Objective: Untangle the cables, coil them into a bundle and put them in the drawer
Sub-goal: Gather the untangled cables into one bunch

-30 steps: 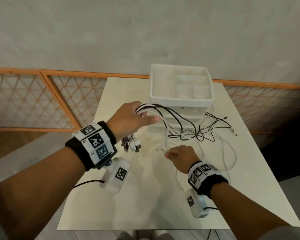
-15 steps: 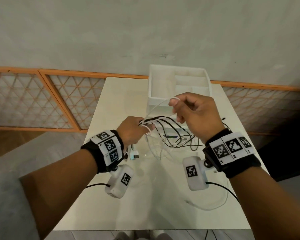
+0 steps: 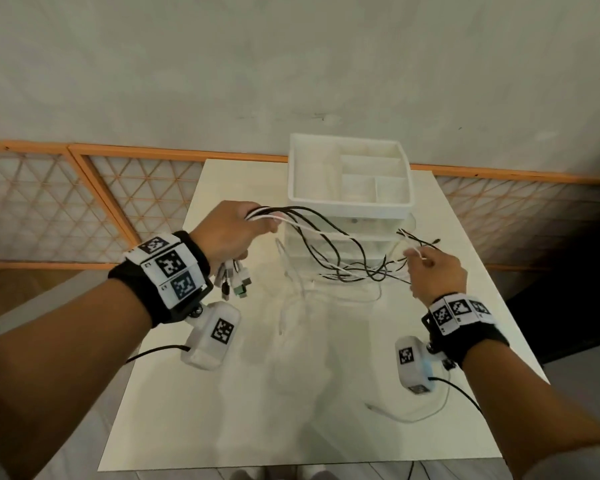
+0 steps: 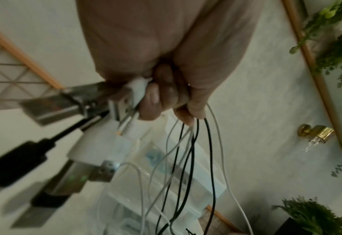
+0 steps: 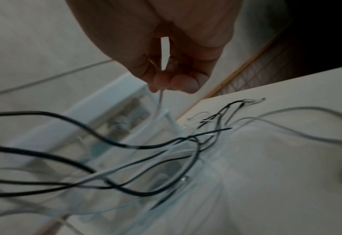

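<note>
- Left hand (image 3: 230, 233) held above the counter (image 3: 222, 393), toward its left edge, fingers (image 4: 152, 101) curled tight round a bunch of black and white cables (image 3: 329, 247).
- Plug ends (image 3: 234, 280) hang below the left fist; USB-type connectors (image 4: 120, 109) and a black plug show blurred in the left wrist view.
- From the left fist the cables run right, sagging in front of the drawer unit (image 3: 350, 233), crossing in a loose tangle near the unit's base.
- Right hand (image 3: 437, 275) near the right edge of the counter, raised off it, fingers (image 5: 184, 82) pinching one thin white cable (image 5: 160, 101).
- Free cable tips (image 3: 420, 240) lie on the counter just beyond the right hand, toward the far right corner.
- More white cable lies slack on the counter in front of the unit; one white loop (image 3: 416, 415) with a free end near the near right corner.
- Drawer unit stands at the far edge, middle; white divided tray (image 3: 350, 206) on top, clear drawers below; cannot tell if any drawer is pulled out.
- No cable inside a drawer as far as visible; cables uncoiled.
- Marker bands and camera pods on both wrists.
</note>
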`<state>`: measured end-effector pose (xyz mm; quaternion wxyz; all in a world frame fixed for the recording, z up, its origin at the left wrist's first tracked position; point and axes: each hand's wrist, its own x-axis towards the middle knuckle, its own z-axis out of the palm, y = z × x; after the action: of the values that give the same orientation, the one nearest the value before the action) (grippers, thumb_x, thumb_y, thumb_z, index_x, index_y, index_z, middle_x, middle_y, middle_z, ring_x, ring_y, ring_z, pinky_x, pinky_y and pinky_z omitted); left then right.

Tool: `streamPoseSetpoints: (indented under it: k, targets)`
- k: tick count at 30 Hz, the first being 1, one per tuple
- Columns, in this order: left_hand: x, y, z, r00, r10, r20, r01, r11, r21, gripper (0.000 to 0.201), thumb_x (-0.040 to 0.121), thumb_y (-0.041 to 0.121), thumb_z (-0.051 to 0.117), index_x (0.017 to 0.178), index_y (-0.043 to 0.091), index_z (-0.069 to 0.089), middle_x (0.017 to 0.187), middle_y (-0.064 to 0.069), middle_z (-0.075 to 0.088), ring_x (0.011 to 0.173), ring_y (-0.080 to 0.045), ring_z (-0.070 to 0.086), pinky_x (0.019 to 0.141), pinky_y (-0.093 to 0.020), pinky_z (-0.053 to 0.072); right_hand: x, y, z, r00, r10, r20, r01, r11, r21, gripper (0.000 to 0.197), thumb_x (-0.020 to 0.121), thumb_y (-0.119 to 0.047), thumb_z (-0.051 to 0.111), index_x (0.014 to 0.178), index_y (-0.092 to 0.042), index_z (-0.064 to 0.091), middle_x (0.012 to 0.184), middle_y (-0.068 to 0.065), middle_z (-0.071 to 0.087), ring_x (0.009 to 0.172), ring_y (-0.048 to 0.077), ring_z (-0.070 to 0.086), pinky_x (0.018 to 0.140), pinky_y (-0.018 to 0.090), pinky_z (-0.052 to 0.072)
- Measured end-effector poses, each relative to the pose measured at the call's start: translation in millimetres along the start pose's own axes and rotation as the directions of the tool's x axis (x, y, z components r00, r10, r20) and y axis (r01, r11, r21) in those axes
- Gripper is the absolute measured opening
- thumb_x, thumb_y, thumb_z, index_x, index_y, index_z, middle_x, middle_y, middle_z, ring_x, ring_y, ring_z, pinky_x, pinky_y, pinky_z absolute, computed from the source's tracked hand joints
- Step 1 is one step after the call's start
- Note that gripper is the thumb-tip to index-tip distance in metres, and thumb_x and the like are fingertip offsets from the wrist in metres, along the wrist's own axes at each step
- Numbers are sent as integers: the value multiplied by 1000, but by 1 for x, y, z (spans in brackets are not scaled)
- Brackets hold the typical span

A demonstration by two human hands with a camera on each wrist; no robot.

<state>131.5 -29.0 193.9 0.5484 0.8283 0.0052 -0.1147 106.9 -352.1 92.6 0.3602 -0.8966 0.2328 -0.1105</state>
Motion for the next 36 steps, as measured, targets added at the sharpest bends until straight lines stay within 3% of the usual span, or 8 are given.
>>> streamPoseSetpoints:
  k: [3, 7, 10, 15, 22, 29, 33, 36]
  targets:
    - [4, -7, -7, 985, -90, -145, 86, 996, -32, 19, 89, 13, 65, 70, 15, 67, 48, 2, 31, 45, -17, 24, 44, -25, 25, 3, 20, -8, 984, 170, 45, -166, 983, -78, 25, 90, -44, 59, 85, -24, 73, 89, 11, 75, 82, 37, 72, 83, 43, 57]
    - [7, -18, -5, 960, -210, -184, 202, 978, -57, 20, 86, 9, 64, 66, 10, 61, 55, -4, 25, 46, -19, 19, 44, -25, 22, -2, 0, -24, 951, 238, 196, -251, 967, 40, 40, 90, -51, 61, 72, -17, 73, 61, 9, 71, 61, 28, 73, 78, 42, 60]
    - [8, -24, 6, 953, -256, -162, 251, 967, -53, 17, 85, 7, 63, 68, 10, 62, 54, -3, 24, 48, -19, 17, 44, -24, 20, -13, -47, -37, 977, -66, 205, 7, 961, 278, 32, 89, -44, 65, 75, -15, 73, 64, 9, 73, 69, 26, 75, 87, 48, 58]
    - [8, -30, 12, 942, -295, -158, 285, 955, -82, 15, 92, 16, 62, 82, 5, 67, 54, -2, 26, 47, -18, 19, 41, -21, 20, -21, -132, -82, 911, -312, -270, 410, 599, 688, 14, 89, -24, 71, 87, -11, 72, 73, 9, 70, 71, 27, 68, 78, 41, 60]
    - [5, -34, 4, 921, -349, -172, 322, 932, -166, 32, 100, 30, 53, 77, 7, 50, 58, -5, 31, 47, -19, 22, 40, -21, 23, -10, -108, -75, 968, -108, -228, 231, 743, 629, 24, 93, -41, 63, 91, -19, 72, 80, 4, 66, 63, 14, 63, 72, 49, 61]
    - [7, 19, 47, 980, -186, -70, 144, 907, -396, 20, 104, 26, 41, 101, 9, 50, 93, -8, 78, 36, -10, 24, 43, -24, 25, -64, -172, -61, 849, -521, 81, 375, 705, 602, 16, 96, -26, 63, 92, -20, 77, 82, 13, 70, 60, 32, 65, 59, 38, 58]
    - [5, 22, 77, 988, -77, 132, 115, 946, -304, 23, 104, 28, 41, 113, 7, 47, 88, -8, 77, 35, -10, 24, 39, -23, 26, -52, -185, -72, 880, -470, -72, 396, 641, 658, 15, 97, -18, 61, 103, -18, 74, 79, 3, 64, 58, 20, 60, 53, 29, 53]
    - [5, -5, 73, 983, -139, 118, 154, 980, -124, 19, 102, 26, 43, 97, 8, 47, 79, -10, 75, 35, -13, 28, 43, -25, 26, -20, -164, -90, 905, -342, -255, 426, 720, 547, 15, 94, -30, 63, 101, -27, 76, 76, -10, 65, 60, 16, 60, 56, 30, 53]
